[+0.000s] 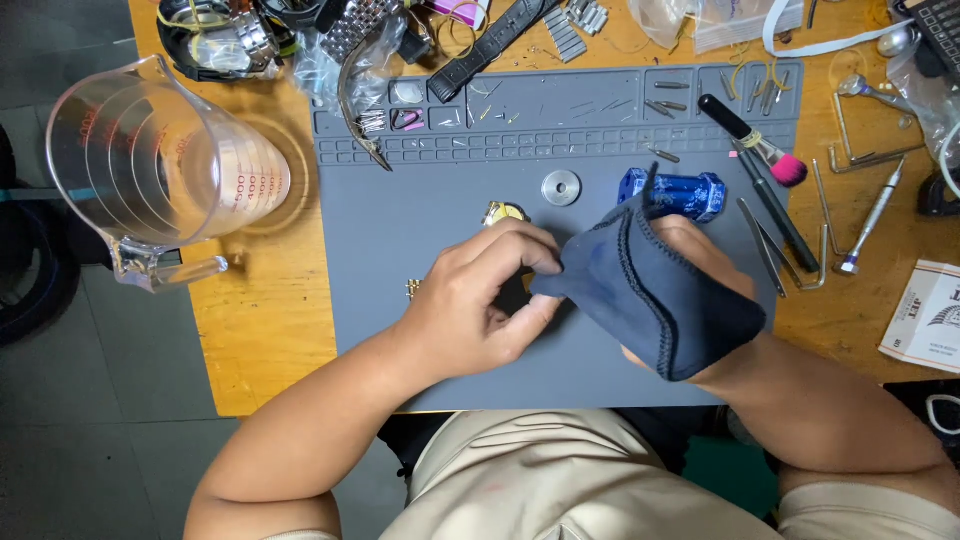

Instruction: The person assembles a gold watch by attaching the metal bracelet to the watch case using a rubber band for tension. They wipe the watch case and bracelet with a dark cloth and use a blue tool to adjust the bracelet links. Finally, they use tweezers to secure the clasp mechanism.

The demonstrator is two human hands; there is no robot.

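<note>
left hand: fingers curled, thumb and forefinger pinched together, forearm angled in from the worktop's near edge
right hand: mostly covered, closed, beside the left

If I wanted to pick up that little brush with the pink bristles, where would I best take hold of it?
Grip the pink-tipped brush by the middle of its black handle, coming straight down from above. It lies flat and slanted across the top right corner of the grey mat, with the handle's sides free. Avoid the soft bristle end, which lies close to the tweezers. Both hands are busy with the dark cloth.

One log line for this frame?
left hand: pinching dark blue cloth | right hand: under cloth | surface: grey silicone mat
</note>
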